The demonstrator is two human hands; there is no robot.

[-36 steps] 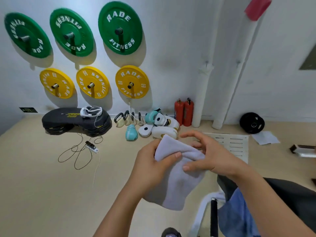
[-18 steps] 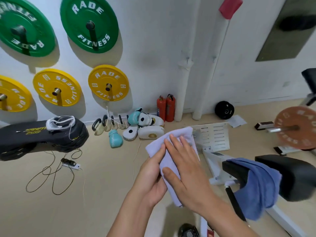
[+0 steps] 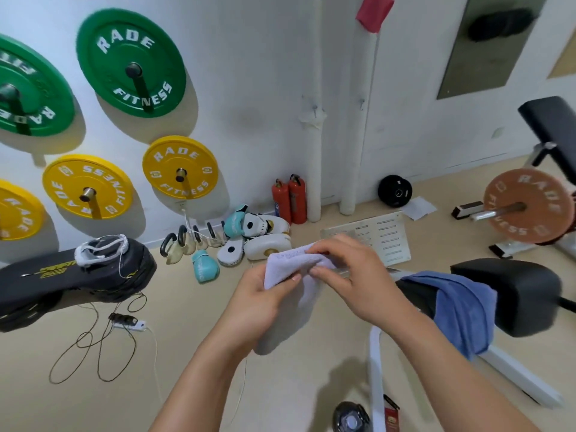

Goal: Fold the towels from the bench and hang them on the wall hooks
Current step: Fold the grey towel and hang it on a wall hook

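Observation:
A folded white towel [image 3: 291, 263] is held in front of me at chest height. My left hand [image 3: 261, 299] grips its lower left part with the thumb on top. My right hand [image 3: 352, 275] pinches its upper right edge. A blue towel [image 3: 461, 310] hangs draped over the black bench pad [image 3: 523, 294] at the right. A red towel [image 3: 374, 10] hangs high on the wall by the white pipes. Two small wall hooks [image 3: 315, 110] sit on the pipes, bare.
Green and yellow weight plates [image 3: 131, 63] hang on the wall at the left. Boxing gloves and pads [image 3: 249, 241], two red extinguishers [image 3: 290, 198] and cables [image 3: 103, 344] lie on the floor. A barbell with an orange plate [image 3: 526, 207] stands at the right.
The view turned right and the bench came into full sight. My right hand lifted off the towel's flat face and now pinches its top edge; the towel looks folded smaller.

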